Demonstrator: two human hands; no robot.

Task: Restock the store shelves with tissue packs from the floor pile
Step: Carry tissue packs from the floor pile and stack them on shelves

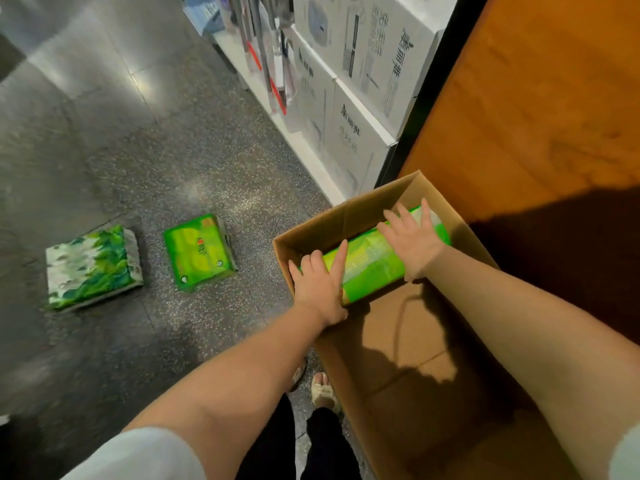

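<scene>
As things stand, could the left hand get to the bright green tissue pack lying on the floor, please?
Probably yes: bare floor lies between the left hand and the bright green tissue pack, but it must first let go of the pack in the box.

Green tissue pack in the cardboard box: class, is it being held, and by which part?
Yes. Both hands hold the green tissue pack inside the cardboard box: left hand on its near-left end, right hand spread over its far-right end.
</scene>
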